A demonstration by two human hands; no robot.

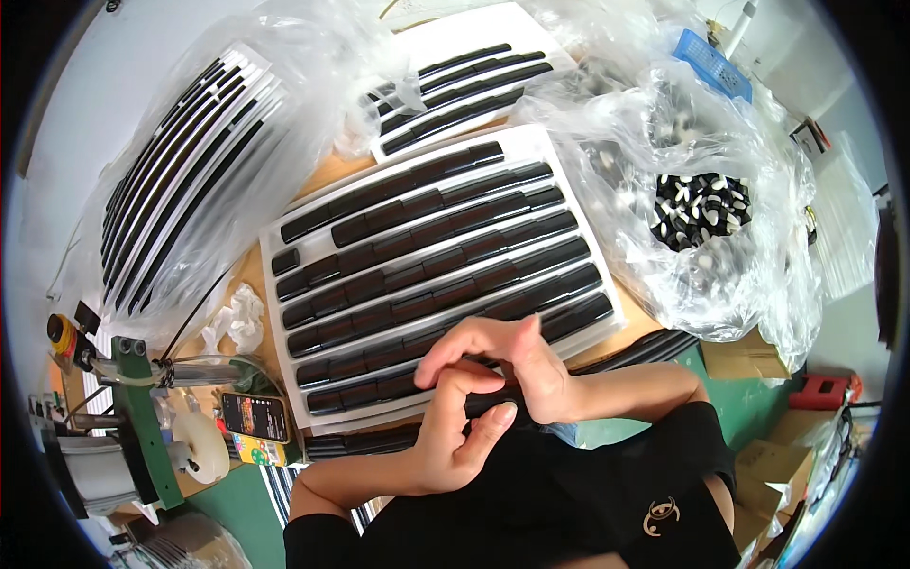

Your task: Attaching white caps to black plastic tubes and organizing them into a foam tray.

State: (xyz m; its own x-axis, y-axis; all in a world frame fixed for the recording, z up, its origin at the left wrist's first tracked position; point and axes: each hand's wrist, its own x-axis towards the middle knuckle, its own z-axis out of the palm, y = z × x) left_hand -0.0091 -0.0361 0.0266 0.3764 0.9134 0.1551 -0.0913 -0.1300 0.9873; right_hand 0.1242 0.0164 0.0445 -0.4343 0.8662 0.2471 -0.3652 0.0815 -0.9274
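Both hands meet over the near edge of a white tray (531,142) that carries several rows of short glossy black pieces (455,251) laid end to end. Pinched between thumb and fingers of my left hand (460,427) is a short black tube-like piece (482,404). My right hand (531,370) curls over from the right, its fingers bent and reaching toward the left hand. What its fingertips hold, if anything, is hidden. In the second row a gap separates one lone black piece (285,261) from the others.
Another white tray (474,38) with black pieces lies behind, and one stands under clear plastic (190,180) at left. A plastic bag (701,275) of small black-and-white parts sits right. At left are a green-framed machine (142,417), a phone (254,417) and crumpled tissue (242,318).
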